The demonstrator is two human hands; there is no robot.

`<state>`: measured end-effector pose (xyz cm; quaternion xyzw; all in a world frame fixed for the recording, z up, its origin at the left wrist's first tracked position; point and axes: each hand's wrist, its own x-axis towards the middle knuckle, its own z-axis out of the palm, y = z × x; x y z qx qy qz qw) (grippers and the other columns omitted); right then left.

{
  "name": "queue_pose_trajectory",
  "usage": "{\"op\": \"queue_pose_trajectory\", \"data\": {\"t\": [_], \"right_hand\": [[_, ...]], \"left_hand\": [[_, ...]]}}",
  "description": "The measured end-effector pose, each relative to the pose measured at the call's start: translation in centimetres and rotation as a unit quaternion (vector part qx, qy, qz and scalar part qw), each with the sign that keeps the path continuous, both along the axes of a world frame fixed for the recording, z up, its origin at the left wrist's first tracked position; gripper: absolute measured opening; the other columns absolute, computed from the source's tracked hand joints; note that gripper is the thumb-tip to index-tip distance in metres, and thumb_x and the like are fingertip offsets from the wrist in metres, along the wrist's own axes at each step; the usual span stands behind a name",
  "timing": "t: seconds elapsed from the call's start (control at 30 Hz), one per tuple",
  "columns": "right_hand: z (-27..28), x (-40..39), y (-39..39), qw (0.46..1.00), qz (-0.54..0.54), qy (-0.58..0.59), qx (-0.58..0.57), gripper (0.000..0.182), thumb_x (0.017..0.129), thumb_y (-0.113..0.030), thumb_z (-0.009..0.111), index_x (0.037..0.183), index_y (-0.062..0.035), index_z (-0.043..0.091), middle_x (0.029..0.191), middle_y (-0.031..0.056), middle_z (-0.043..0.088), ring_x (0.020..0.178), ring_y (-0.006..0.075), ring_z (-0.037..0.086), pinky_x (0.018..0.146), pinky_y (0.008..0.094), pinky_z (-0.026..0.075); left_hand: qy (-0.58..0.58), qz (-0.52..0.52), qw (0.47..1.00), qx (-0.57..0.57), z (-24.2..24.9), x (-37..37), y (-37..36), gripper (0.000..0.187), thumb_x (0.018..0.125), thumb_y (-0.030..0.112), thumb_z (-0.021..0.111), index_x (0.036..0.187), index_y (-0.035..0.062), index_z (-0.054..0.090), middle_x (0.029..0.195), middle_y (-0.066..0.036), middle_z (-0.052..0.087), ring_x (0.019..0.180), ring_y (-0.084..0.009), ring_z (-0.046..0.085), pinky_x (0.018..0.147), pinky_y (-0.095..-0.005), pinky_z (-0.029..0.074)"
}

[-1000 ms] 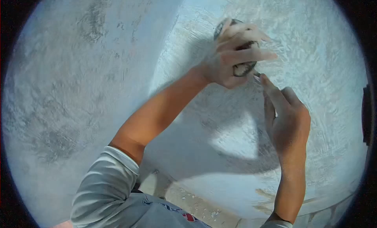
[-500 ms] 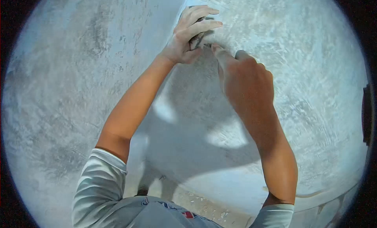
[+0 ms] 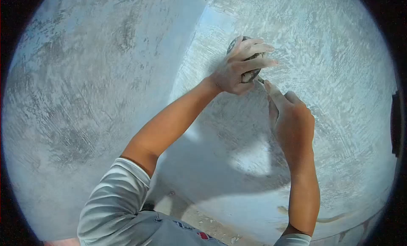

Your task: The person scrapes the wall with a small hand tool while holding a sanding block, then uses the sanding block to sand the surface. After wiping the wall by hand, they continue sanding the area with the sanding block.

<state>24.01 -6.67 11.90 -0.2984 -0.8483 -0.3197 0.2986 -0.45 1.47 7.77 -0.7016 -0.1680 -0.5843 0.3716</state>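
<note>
My left hand, dusted whitish, is wrapped over a dark, rounded, bowl-like thing smeared with pale material. Its fingers reach across the thing's back and point right along the plastered wall. Just below and to the right, my right hand grips a thin tool, its forefinger stretched along it. Only a short, narrow dark end of the tool shows, right at the lower edge of the bowl-like thing. The rest of it is hidden in my fist.
A second plastered wall meets the first in a corner on the left. Shadows of my arms fall on the wall. Far below lies a floor strewn with pale crumbs. A dark object stands at the right edge.
Both hands have moved right and down in the view, the left one away from the corner, still holding the bowl-like thing. The tool's end stays close to it. The view has shifted slightly.
</note>
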Motion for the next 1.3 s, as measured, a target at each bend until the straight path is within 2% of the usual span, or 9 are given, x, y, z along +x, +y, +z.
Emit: {"op": "queue_pose_trajectory", "data": {"t": [0.17, 0.47, 0.57, 0.6, 0.73, 0.87, 1.1, 1.23, 1.3], "right_hand": [[0.4, -2.0, 0.2, 1.000, 0.009, -0.008, 0.014, 0.030, 0.102, -0.018, 0.073, 0.130, -0.0240, 0.079, 0.072, 0.0082, 0.062, 0.057, 0.0256, 0.062, 0.058, 0.0429, 0.053], [0.6, -10.4, 2.2, 0.999, 0.033, -0.031, 0.020, 0.030, 0.101, -0.016, 0.073, 0.130, -0.0169, 0.079, 0.071, 0.0097, 0.066, 0.057, 0.0218, 0.064, 0.052, 0.0385, 0.051], [0.2, -12.1, 1.7, 0.997, 0.010, -0.048, 0.063, 0.030, 0.102, -0.016, 0.072, 0.131, -0.0159, 0.078, 0.075, 0.0105, 0.069, 0.060, 0.0225, 0.069, 0.055, 0.0387, 0.054], [0.2, -12.4, 1.4, 0.998, 0.000, -0.043, 0.043, 0.029, 0.102, -0.018, 0.072, 0.130, -0.0171, 0.078, 0.080, 0.0117, 0.072, 0.066, 0.0253, 0.073, 0.060, 0.0416, 0.057], [-0.2, -10.2, 3.4, 0.999, 0.037, 0.006, -0.029, 0.030, 0.104, -0.023, 0.070, 0.132, -0.0205, 0.078, 0.082, 0.0131, 0.072, 0.071, 0.0302, 0.073, 0.066, 0.0458, 0.058], [0.2, -6.7, -0.2, 0.998, -0.008, 0.008, -0.060, 0.031, 0.103, -0.022, 0.071, 0.133, -0.0214, 0.078, 0.081, 0.0121, 0.071, 0.067, 0.0307, 0.070, 0.065, 0.0454, 0.056], [0.3, -1.6, 0.1, 0.999, 0.026, 0.015, -0.026, 0.032, 0.101, -0.013, 0.071, 0.131, -0.0195, 0.080, 0.074, 0.0106, 0.066, 0.062, 0.0249, 0.065, 0.060, 0.0403, 0.052], [-0.1, -2.1, 0.4, 0.999, 0.034, 0.007, 0.011, 0.028, 0.100, -0.012, 0.073, 0.127, -0.0165, 0.081, 0.071, 0.0081, 0.066, 0.056, 0.0197, 0.059, 0.056, 0.0393, 0.050], [0.4, -3.4, 1.3, 1.000, 0.014, -0.017, -0.010, 0.027, 0.100, -0.019, 0.073, 0.127, -0.0193, 0.079, 0.081, 0.0103, 0.071, 0.063, 0.0268, 0.070, 0.058, 0.0407, 0.057]], "left_hand": [[-0.013, -0.003, 0.999, 0.047, -0.3, -2.1, 1.4, 0.053, 0.085, 0.035, 0.059, 0.130, 0.0144, 0.078, 0.146, -0.015, 0.064, 0.135, -0.0441, 0.056, 0.117, -0.0606, 0.038], [0.001, 0.037, 0.996, 0.086, 0.0, -11.1, 3.0, 0.055, 0.092, 0.050, 0.058, 0.123, 0.0087, 0.078, 0.141, -0.021, 0.067, 0.126, -0.0427, 0.061, 0.113, -0.0535, 0.043], [-0.047, -0.046, 0.994, 0.092, 0.1, -11.5, 1.9, 0.052, 0.067, 0.026, 0.074, 0.118, 0.0216, 0.082, 0.138, -0.009, 0.069, 0.128, -0.0341, 0.060, 0.106, -0.0496, 0.040], [-0.014, 0.017, 0.994, 0.107, 0.0, -12.4, 2.1, 0.052, 0.093, 0.046, 0.057, 0.128, 0.0128, 0.076, 0.141, -0.019, 0.067, 0.129, -0.0427, 0.060, 0.114, -0.0545, 0.042], [0.004, 0.105, 0.993, 0.061, -0.3, -11.1, 2.2, 0.050, 0.097, 0.049, 0.056, 0.127, 0.0156, 0.077, 0.144, -0.017, 0.065, 0.131, -0.0427, 0.058, 0.116, -0.0587, 0.039], [-0.005, -0.015, 1.000, 0.022, -0.9, -7.0, 2.0, 0.050, 0.097, 0.052, 0.057, 0.126, 0.0178, 0.079, 0.148, -0.015, 0.063, 0.135, -0.0411, 0.056, 0.118, -0.0597, 0.036], [-0.016, 0.015, 0.999, 0.032, -0.4, -1.2, 1.4, 0.050, 0.081, 0.029, 0.060, 0.127, 0.0212, 0.080, 0.148, -0.012, 0.064, 0.135, -0.0419, 0.056, 0.118, -0.0616, 0.037], [-0.022, 0.006, 0.997, 0.073, -0.8, -1.9, 1.9, 0.050, 0.084, 0.032, 0.059, 0.127, 0.0169, 0.080, 0.145, -0.015, 0.064, 0.133, -0.0440, 0.057, 0.114, -0.0594, 0.042], [-0.019, 0.002, 0.996, 0.089, -0.8, -3.2, 2.6, 0.051, 0.088, 0.041, 0.059, 0.127, 0.0152, 0.080, 0.143, -0.015, 0.064, 0.132, -0.0433, 0.057, 0.113, -0.0598, 0.042]]}}
